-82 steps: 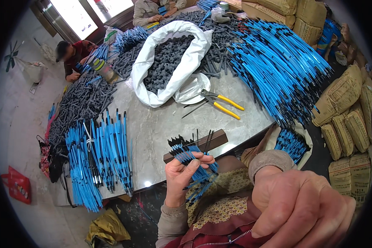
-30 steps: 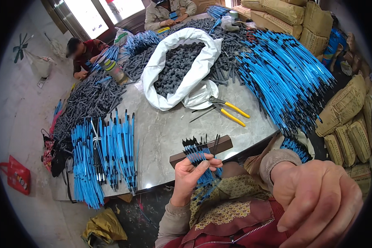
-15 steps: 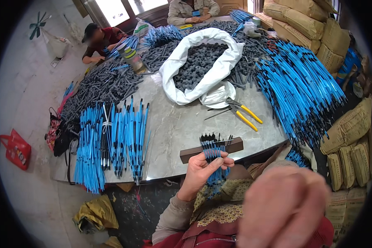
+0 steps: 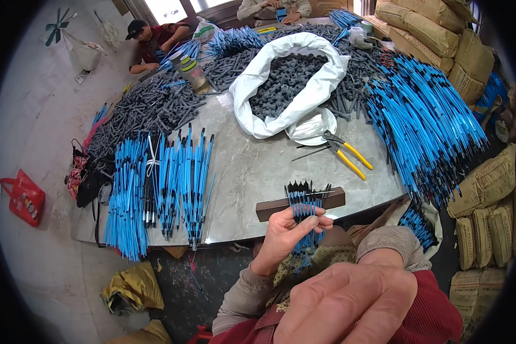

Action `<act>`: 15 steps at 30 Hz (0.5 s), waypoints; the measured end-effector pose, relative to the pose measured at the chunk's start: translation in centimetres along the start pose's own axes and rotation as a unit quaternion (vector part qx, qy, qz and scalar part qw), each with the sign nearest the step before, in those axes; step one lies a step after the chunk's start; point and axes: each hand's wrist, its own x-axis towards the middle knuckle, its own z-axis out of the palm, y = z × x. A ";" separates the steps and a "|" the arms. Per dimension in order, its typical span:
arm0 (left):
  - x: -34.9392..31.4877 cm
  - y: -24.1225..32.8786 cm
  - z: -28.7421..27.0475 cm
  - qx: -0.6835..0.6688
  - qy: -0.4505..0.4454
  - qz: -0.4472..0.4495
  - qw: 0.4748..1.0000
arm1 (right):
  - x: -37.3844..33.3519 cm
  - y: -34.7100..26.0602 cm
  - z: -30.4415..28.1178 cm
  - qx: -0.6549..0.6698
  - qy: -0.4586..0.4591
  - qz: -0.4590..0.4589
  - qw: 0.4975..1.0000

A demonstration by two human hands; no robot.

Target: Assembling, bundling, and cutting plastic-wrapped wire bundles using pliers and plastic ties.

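My left hand (image 4: pixel 285 234) is closed round a small bundle of thin blue rods with black tips (image 4: pixel 305 207), held upright at the table's near edge. A thin metallic rod crosses the bundle just below its black tips. Right behind the bundle lies a dark brown block (image 4: pixel 339 198). Large and close to the camera, my right hand (image 4: pixel 350 295) is raised at the lower right with its fingers bent and pressed together. Whatever its fingertips may hold is hidden.
Yellow-handled pincers (image 4: pixel 350 155) lie beside a white sack (image 4: pixel 243 112) of dark grey pieces. Blue rod bundles (image 4: pixel 132 195) lie on the left, a larger heap (image 4: pixel 424 126) on the right. Two people sit across the table. Brown packages (image 4: pixel 481 189) are stacked at the right.
My right hand has moved left and lower, nearer the bundle, uncovering its sleeve. The left hand keeps its hold on the rods. The whole view has shifted slightly.
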 end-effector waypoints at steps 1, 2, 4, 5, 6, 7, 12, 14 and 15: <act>0.0 0.0 0.0 -0.001 -0.001 -0.001 1.000 | 0.0 0.0 0.0 -0.001 0.001 0.001 1.000; 0.0 0.1 0.1 0.001 -0.002 -0.001 1.000 | 0.1 0.0 -0.1 0.036 0.010 0.002 0.999; 0.0 0.2 0.1 0.006 -0.002 -0.002 1.000 | 0.5 0.1 -0.1 0.111 0.026 0.004 0.993; 0.1 0.2 0.1 0.006 -0.002 -0.002 1.000 | 0.5 0.1 0.2 0.112 0.026 0.004 0.993; 0.1 0.1 0.1 0.003 -0.001 -0.001 1.000 | 0.4 0.0 0.8 0.118 0.063 0.001 0.991; 0.1 0.1 0.1 0.000 -0.001 0.001 1.000 | 0.3 0.0 1.4 0.124 0.100 -0.003 0.987; 0.1 0.0 0.1 0.000 0.002 0.000 1.000 | 0.2 0.1 -0.4 0.088 0.022 0.010 0.996; 0.1 0.0 0.1 -0.001 0.002 -0.001 1.000 | -0.1 0.0 -0.3 0.062 0.033 0.002 0.998; 0.1 0.1 0.2 -0.002 0.003 -0.001 1.000 | -0.1 0.0 -0.2 0.036 0.043 -0.005 0.998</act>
